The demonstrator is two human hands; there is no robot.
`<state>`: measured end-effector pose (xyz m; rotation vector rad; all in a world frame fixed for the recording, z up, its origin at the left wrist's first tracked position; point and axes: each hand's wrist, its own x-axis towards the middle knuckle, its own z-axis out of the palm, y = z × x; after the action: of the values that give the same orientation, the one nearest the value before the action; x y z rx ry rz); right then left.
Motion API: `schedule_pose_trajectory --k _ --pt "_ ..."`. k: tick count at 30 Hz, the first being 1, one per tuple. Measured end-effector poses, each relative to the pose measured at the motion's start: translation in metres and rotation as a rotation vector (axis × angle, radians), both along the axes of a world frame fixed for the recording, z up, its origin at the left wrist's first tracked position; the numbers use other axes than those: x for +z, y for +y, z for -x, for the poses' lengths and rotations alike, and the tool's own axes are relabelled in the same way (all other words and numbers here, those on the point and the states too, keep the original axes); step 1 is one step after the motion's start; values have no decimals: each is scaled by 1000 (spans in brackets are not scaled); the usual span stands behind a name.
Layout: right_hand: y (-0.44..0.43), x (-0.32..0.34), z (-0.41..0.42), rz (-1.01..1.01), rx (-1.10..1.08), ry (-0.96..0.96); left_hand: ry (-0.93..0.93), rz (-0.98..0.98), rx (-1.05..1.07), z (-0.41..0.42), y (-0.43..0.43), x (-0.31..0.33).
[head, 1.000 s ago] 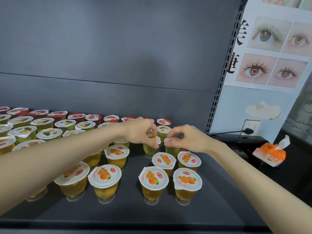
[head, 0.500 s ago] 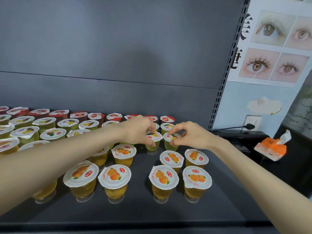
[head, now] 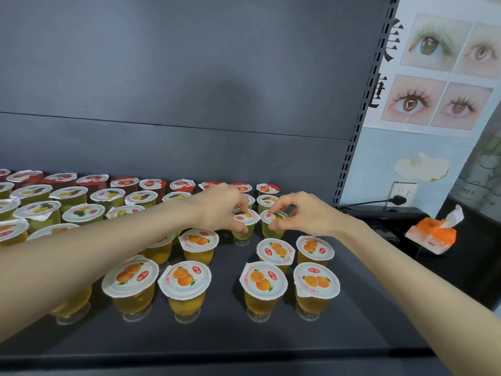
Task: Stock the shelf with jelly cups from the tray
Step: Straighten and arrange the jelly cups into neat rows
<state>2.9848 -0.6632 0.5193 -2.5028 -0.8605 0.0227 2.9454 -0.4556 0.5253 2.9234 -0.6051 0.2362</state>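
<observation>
Note the left hand (head: 217,210) pinching the lid rim of the left pineapple jelly cup (head: 244,219) between thumb and forefinger. Note the right hand (head: 306,215) doing the same on the right pineapple jelly cup (head: 274,217) — narrow grips, both holding. Locate both cups upright on the shelf (head: 352,308), just beside each other, directly behind the orange jelly cups (head: 264,279), at the right end of the pineapple rows. Compare with a second ago: lids then covered by curled fingers, now exposed, with fingertips drawn out to the rims. Read as cups set down, release pending. Treat this pair as stocked once let go — then return to the tray, out of view here.
</observation>
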Motion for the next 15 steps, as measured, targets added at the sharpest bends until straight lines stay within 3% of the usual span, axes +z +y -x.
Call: schedule_pose_trajectory --k 15 --pt "-1 -2 1 12 9 -22 -22 -58 8 3 -2 -1"
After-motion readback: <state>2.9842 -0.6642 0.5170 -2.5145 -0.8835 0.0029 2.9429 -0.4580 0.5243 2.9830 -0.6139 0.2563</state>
